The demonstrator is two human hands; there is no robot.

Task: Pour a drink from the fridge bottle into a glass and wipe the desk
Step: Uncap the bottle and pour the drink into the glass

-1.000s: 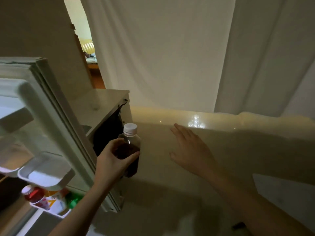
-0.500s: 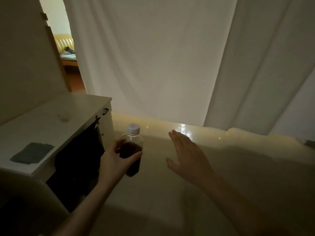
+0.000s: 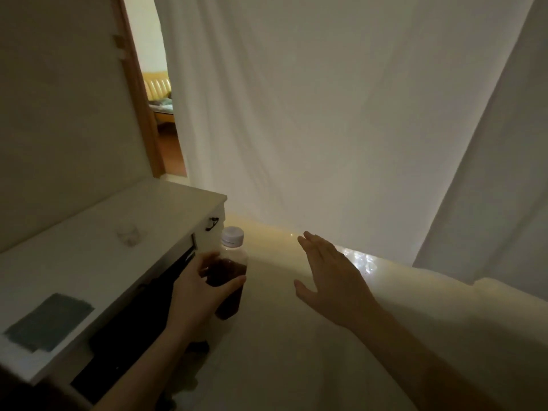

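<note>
One bottle [image 3: 229, 280] upright, cap up | left hand [image 3: 197, 295] grips

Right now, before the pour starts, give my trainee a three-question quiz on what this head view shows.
1. True or false: the bottle has its white cap on.
2. Which hand grips the bottle? A) left hand B) right hand C) both
3. Fill in: on the white desk, the small clear glass stands farther from the camera than the dark ____.

Key: 1 true; 2 A; 3 cloth
</note>
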